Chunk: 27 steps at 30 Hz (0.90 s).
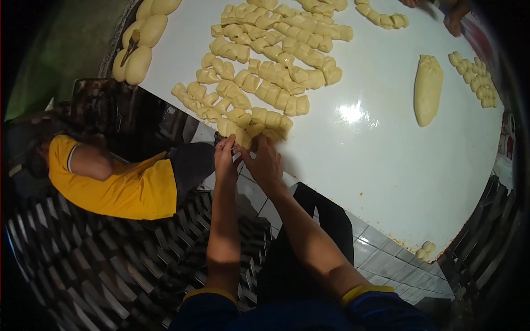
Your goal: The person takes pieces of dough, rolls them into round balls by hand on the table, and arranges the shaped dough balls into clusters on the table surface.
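Note:
Rows of cut, pale yellow dough pieces (pixel 270 91) lie on the white table, many still touching in strips. At the near edge, my left hand (pixel 225 160) has its fingers closed on a dough piece (pixel 234 132) at the end of the nearest row. Close beside it, my right hand (pixel 265 164) bends its fingers round the dough there, its thumb toward my left hand. My fingers partly hide that dough. Further right lies one long, uncut dough roll (pixel 428 91).
Large smooth dough loaves (pixel 139 65) sit at the table's left end with a brush (pixel 131 45) on them. Small dough balls (pixel 476 80) are at the right. A person in a yellow shirt (pixel 118 185) bends down at my left. Another person's hand (pixel 456 19) is at the far edge.

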Each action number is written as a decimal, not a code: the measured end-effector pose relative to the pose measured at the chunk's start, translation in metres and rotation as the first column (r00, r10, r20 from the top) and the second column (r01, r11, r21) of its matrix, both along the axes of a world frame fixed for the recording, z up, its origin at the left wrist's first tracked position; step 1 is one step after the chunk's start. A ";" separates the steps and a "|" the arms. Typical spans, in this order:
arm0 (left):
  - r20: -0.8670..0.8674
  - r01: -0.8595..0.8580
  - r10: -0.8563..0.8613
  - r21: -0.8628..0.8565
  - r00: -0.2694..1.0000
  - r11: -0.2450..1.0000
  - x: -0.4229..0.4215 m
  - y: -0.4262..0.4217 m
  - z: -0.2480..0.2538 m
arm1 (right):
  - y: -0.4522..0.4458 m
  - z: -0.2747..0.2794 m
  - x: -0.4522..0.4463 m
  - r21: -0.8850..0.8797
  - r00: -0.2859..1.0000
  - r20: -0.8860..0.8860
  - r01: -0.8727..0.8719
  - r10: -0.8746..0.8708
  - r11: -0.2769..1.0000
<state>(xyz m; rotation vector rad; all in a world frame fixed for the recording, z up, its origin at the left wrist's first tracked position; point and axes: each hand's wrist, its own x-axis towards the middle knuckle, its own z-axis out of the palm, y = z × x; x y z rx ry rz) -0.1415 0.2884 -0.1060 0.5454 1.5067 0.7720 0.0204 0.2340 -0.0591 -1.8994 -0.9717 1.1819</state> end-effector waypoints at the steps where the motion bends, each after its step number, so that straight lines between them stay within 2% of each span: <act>1: 0.006 0.004 -0.004 0.002 1.000 1.000 -0.003 0.002 -0.001 | 0.000 0.000 -0.001 0.046 1.000 -0.012 0.026 -0.025 0.999; 2: 0.038 0.008 -0.006 -0.055 0.999 0.998 -0.002 0.004 0.005 | -0.001 -0.003 -0.005 0.048 1.000 -0.007 0.029 -0.029 0.998; 4: 0.072 0.020 -0.012 -0.117 0.997 0.993 -0.005 0.010 0.008 | -0.005 -0.014 -0.018 0.299 0.979 0.159 0.078 -0.131 0.951; 5: 0.231 0.066 -0.037 -0.120 0.972 0.991 -0.009 0.014 0.010 | -0.005 -0.015 -0.022 0.296 0.977 0.162 0.083 -0.136 0.952; 6: 0.384 0.112 -0.059 -0.118 0.922 0.987 -0.010 0.015 0.010 | -0.005 -0.016 -0.028 0.295 0.990 0.000 0.136 -0.142 0.946; 7: 0.385 0.118 -0.062 -0.123 0.921 0.985 -0.010 0.015 0.009 | -0.004 -0.018 -0.032 0.285 0.976 -0.163 0.189 -0.147 0.940; 8: 0.384 0.117 -0.053 -0.147 0.922 0.982 -0.007 0.015 0.014 | -0.002 -0.013 -0.034 0.280 0.975 -0.161 0.194 -0.153 0.940; 10: 0.380 0.116 -0.036 -0.189 0.924 0.975 -0.002 0.017 0.022 | 0.005 -0.003 -0.033 0.121 0.922 -0.311 0.281 -0.233 0.952; 11: 0.380 0.119 -0.039 -0.190 0.924 0.975 -0.004 0.018 0.023 | 0.007 0.002 -0.031 0.120 0.921 -0.310 0.284 -0.236 0.951; 13: 0.373 0.149 -0.055 -0.226 0.926 0.963 -0.014 0.018 0.027 | 0.013 0.013 -0.029 0.048 0.815 -0.479 0.397 -0.327 0.917; 14: 0.372 0.147 -0.055 -0.226 0.927 0.963 -0.013 0.016 0.030 | 0.014 0.011 -0.033 0.048 0.815 -0.480 0.396 -0.326 0.917; 16: 0.424 0.161 -0.098 -0.115 0.900 0.980 -0.007 0.012 0.034 | 0.018 0.009 -0.038 0.096 0.897 -0.342 0.329 -0.279 0.939; 19: 0.518 0.193 -0.138 -0.053 0.844 0.980 -0.017 0.011 0.017 | 0.022 0.009 -0.040 0.087 0.924 -0.319 0.251 -0.212 0.964; 20: 0.519 0.192 -0.137 -0.054 0.844 0.980 -0.017 0.009 0.016 | 0.022 0.003 -0.041 0.087 0.925 -0.317 0.250 -0.211 0.964; 22: 0.464 0.108 -0.050 -0.098 0.884 0.989 -0.021 0.003 0.017 | 0.025 -0.010 -0.044 0.186 0.956 -0.190 0.258 -0.223 0.948; 23: 0.464 0.107 -0.050 -0.097 0.885 0.990 -0.021 0.001 0.020 | 0.023 -0.014 -0.044 0.188 0.956 -0.191 0.257 -0.221 0.948; 25: 0.267 0.015 0.049 -0.232 0.963 0.973 -0.019 0.001 0.026 | 0.017 -0.023 -0.034 0.158 0.956 -0.207 0.243 -0.209 0.957; 26: 0.268 0.013 0.051 -0.231 0.962 0.973 -0.014 0.000 0.029 | 0.013 -0.023 -0.027 0.159 0.957 -0.206 0.241 -0.206 0.957; 27: 0.283 0.005 0.054 -0.204 0.958 0.979 -0.007 0.000 0.031 | 0.009 -0.024 -0.019 0.057 0.915 -0.340 0.250 -0.217 0.967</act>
